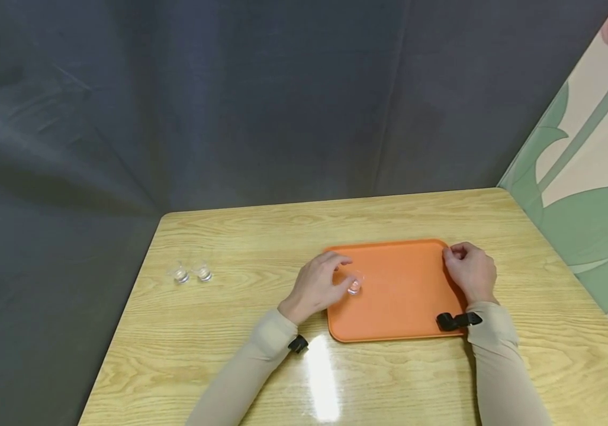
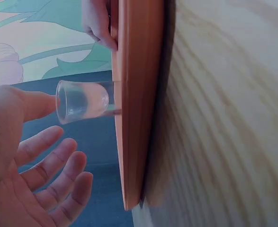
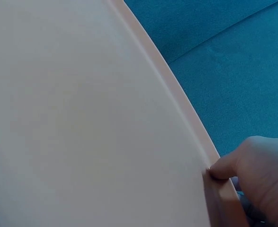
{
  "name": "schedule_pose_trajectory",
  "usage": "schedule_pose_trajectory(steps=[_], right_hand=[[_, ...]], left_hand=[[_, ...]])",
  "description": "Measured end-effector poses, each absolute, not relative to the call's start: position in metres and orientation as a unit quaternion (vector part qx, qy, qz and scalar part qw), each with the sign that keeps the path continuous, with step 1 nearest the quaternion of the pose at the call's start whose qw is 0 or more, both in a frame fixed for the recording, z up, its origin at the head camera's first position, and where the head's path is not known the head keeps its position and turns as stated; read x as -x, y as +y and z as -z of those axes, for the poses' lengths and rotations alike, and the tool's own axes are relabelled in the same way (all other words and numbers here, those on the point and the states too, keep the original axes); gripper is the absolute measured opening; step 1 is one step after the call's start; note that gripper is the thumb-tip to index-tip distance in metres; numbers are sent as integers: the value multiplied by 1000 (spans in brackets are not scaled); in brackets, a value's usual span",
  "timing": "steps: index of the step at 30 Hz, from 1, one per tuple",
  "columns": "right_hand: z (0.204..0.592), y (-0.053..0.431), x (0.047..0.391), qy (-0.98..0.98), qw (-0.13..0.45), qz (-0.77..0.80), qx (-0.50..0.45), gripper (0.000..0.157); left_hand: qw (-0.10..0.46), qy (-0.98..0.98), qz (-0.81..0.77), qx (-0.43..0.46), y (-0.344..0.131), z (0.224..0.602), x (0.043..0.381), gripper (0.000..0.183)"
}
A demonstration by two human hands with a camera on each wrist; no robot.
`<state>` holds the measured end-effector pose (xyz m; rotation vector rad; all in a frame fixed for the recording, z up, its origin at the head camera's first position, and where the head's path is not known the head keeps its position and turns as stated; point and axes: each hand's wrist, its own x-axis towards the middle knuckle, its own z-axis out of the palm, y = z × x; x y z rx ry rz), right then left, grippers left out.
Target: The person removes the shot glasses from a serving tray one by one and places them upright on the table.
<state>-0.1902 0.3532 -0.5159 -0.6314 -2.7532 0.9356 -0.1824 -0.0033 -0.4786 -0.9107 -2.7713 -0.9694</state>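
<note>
A small clear shot glass (image 1: 354, 287) stands upright on the left part of an orange tray (image 1: 394, 290). My left hand (image 1: 318, 284) is beside it, fingers apart and loosely bent. In the left wrist view the thumb of the left hand (image 2: 39, 156) is at the rim of the shot glass (image 2: 84, 101); whether it touches I cannot tell. The other fingers are away from the glass. At the tray's right edge my right hand (image 1: 471, 269) pinches the rim, and the right wrist view shows the thumb of the right hand (image 3: 262, 172) over the tray's edge (image 3: 172, 90).
Two more clear glasses (image 1: 181, 274) (image 1: 204, 273) stand side by side at the left of the wooden table (image 1: 240, 331). A dark curtain (image 1: 282, 106) hangs behind the table, and a flower-patterned wall (image 1: 597, 177) is at the right.
</note>
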Motion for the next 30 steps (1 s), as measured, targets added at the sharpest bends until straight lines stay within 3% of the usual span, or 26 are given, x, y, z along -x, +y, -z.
schedule_pose_trajectory(steps=[30], right_hand=[[516, 355, 191, -926, 83, -304, 206, 42]], left_hand=[[12, -905, 291, 310, 5, 479, 181, 35]])
